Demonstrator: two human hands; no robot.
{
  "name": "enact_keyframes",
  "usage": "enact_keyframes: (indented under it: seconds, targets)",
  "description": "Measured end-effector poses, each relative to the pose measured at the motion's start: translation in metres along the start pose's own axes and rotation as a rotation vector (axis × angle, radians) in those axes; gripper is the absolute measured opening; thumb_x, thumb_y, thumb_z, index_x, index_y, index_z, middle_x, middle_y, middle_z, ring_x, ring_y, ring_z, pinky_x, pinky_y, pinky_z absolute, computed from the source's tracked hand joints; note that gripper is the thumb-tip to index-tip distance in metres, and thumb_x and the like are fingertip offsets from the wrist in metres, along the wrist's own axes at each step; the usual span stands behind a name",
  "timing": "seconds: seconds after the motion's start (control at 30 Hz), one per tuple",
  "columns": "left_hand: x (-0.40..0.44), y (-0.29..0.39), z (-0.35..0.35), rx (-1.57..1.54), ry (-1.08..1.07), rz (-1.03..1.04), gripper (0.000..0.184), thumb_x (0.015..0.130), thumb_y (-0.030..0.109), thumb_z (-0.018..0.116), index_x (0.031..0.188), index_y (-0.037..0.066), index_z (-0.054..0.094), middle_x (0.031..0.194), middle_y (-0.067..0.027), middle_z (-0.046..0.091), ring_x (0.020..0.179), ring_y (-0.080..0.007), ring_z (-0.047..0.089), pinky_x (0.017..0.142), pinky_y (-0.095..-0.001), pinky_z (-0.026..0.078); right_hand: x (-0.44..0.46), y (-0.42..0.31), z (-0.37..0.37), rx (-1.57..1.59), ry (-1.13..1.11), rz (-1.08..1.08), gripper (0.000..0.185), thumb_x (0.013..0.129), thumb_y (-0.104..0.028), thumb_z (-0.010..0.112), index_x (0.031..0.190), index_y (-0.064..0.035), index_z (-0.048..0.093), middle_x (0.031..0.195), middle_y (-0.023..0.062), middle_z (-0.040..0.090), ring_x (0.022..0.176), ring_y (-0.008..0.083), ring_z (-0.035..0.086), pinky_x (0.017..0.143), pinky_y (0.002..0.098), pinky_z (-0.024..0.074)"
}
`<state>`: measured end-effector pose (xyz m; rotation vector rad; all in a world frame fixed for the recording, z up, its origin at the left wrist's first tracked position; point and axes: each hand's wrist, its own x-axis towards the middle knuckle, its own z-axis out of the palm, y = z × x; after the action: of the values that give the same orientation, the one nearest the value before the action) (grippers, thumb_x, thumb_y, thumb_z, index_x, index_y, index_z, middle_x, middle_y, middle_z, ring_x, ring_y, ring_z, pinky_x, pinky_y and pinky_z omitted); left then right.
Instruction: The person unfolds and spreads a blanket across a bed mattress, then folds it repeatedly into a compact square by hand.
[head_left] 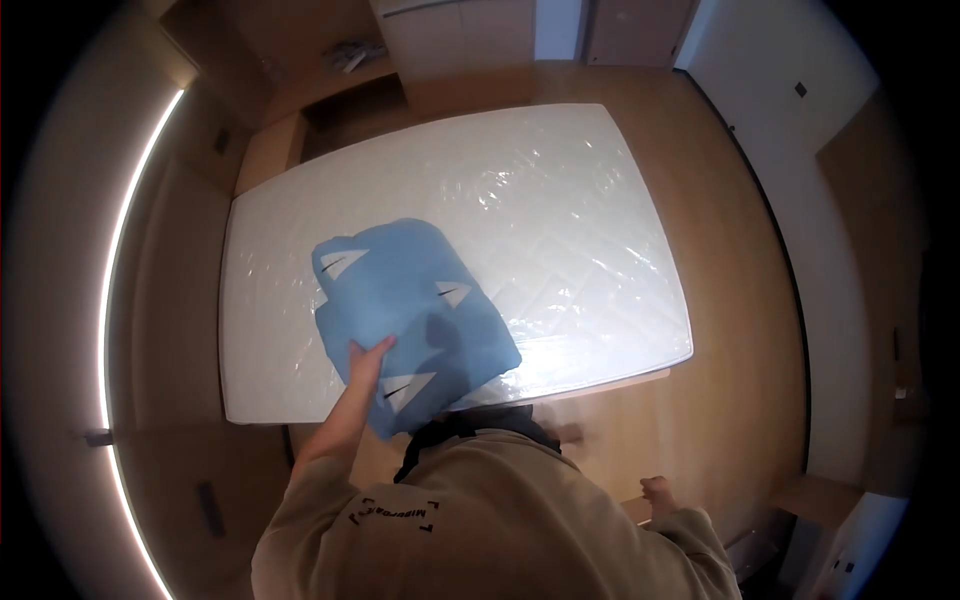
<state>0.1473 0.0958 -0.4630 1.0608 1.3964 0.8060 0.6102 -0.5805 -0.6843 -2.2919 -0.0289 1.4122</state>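
Note:
A folded blue cloth [400,290] with white triangular patches and dark marks lies over the near left part of a plastic-wrapped white mattress [570,240]. My left hand [370,358] grips its lower left side, thumb on top; the other fingers are mostly hidden. A dark shadow falls across the cloth's middle. Low on the right, away from the cloth and the mattress, my right hand [656,490] is held beside my body with its fingers curled in, and nothing shows in it.
Wooden floor [725,300] runs along the mattress's right side. White cabinets [465,45] and an open shelf [350,95] stand beyond the far edge. A lit strip [113,260] lines the left wall. A low wooden unit [815,497] sits at the lower right.

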Motion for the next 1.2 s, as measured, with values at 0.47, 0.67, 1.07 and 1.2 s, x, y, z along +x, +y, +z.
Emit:
enact_keyframes:
  seconds: [0.47, 0.67, 1.07, 1.2]
  targets:
    - [-0.026, -0.058, 0.117, 1.041, -0.673, 0.602, 0.069, 0.068, 0.036, 0.076, 0.127, 0.010, 0.052, 0.133, -0.0212, 0.046, 0.124, -0.0384, 0.042, 0.106, -0.0462, 0.032, -0.045, -0.325, 0.068, -0.326, -0.002, -0.591, 0.039, 0.086, -0.026, 0.065, 0.111, 0.0034, 0.057, 0.094, 0.0157, 0.066, 0.081, 0.0216, 0.064, 0.072, 0.0332, 0.0515]
    - [-0.034, -0.134, 0.009, 1.426, -0.486, -0.075, 0.089, 0.067, 0.041, 0.078, 0.139, 0.009, 0.035, 0.142, -0.0190, 0.033, 0.130, -0.0362, 0.034, 0.102, -0.0532, 0.035, -0.043, -0.250, 0.043, -0.648, 0.084, -0.349, 0.041, 0.086, -0.027, 0.064, 0.113, 0.0026, 0.059, 0.092, 0.0144, 0.067, 0.076, 0.0195, 0.065, 0.067, 0.0329, 0.0524]
    - [0.031, -0.248, 0.032, 1.494, -0.009, 0.469, 0.047, 0.080, 0.020, 0.063, 0.122, 0.004, 0.048, 0.126, -0.0261, 0.045, 0.113, -0.0445, 0.047, 0.082, -0.0570, 0.044, -0.215, -0.235, 0.201, -0.580, -0.072, -0.197, 0.040, 0.085, -0.030, 0.066, 0.111, -0.0009, 0.060, 0.103, 0.0183, 0.067, 0.096, 0.0282, 0.066, 0.083, 0.0356, 0.0521]
    - [0.070, -0.219, 0.000, 1.368, -0.646, 0.317, 0.030, 0.082, 0.010, 0.055, 0.110, 0.003, 0.057, 0.124, -0.0216, 0.053, 0.104, -0.0377, 0.057, 0.075, -0.0466, 0.052, -0.234, -0.278, 0.237, -0.602, -0.211, -0.281, 0.040, 0.087, -0.030, 0.065, 0.114, -0.0014, 0.059, 0.103, 0.0169, 0.067, 0.094, 0.0267, 0.066, 0.081, 0.0347, 0.0525]
